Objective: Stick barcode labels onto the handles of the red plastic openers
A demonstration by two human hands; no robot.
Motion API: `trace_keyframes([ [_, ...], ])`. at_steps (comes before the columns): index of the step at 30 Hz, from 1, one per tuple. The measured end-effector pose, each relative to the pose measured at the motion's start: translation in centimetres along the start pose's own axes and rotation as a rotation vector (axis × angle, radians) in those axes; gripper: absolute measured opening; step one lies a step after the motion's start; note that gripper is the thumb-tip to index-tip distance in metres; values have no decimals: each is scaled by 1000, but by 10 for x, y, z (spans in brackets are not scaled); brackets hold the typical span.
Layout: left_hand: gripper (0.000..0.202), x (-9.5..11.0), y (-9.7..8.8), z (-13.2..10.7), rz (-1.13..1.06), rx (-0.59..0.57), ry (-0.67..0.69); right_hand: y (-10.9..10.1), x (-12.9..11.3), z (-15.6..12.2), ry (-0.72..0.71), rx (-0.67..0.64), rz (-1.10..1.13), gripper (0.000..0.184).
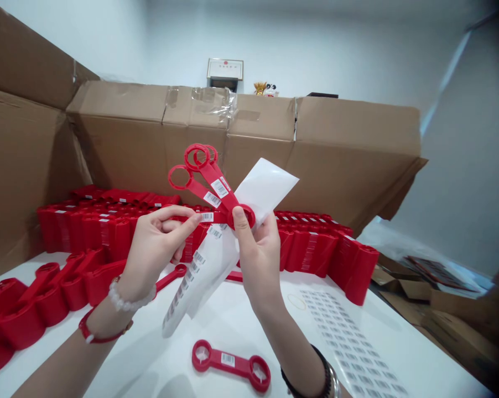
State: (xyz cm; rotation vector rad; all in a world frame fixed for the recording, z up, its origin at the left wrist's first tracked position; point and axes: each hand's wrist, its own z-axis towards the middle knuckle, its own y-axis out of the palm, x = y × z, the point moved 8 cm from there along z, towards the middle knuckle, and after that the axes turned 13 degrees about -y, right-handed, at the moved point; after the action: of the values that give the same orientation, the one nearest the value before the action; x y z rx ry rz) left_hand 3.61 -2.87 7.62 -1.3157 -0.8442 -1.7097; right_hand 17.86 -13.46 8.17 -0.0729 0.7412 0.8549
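My left hand (160, 249) pinches the shaft of a fanned bunch of red plastic double-ring tools (210, 185), several of them carrying barcode stickers. My right hand (253, 260) grips the ring end of that bunch between thumb and fingers, together with a white label backing strip (202, 282). The strip runs from above my right hand down past it, with a row of barcode stickers on its lower part. Another red double-ring tool (230, 365) lies flat on the white table (150, 359) below my hands, with a barcode sticker on it.
Rows of packed red tools (83, 232) (324, 249) stand inside a large opened cardboard box (249, 132). More red pieces (37, 309) lie at the left. A barcode sticker sheet (349, 342) lies at the right, with cardboard (436, 309) beyond the table edge.
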Motion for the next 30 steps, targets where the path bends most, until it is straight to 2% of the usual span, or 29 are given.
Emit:
trace_keyframes([
  [15, 24, 2, 2, -1, 17, -20, 36, 1, -7, 1, -5, 2, 12, 37],
  [20, 31, 8, 3, -3, 37, 40, 69, 4, -10, -2, -12, 4, 65, 36],
  [24, 37, 3, 3, 1, 22, 57, 71, 5, -15, -4, -44, 6, 51, 36],
  [27, 50, -2, -3, 6, 14, 115, 85, 3, -14, -3, -56, 28, 45, 38],
  [30, 43, 9, -18, 2, 58, 278, 232, -1, -8, 1, -52, 61, 32, 39],
])
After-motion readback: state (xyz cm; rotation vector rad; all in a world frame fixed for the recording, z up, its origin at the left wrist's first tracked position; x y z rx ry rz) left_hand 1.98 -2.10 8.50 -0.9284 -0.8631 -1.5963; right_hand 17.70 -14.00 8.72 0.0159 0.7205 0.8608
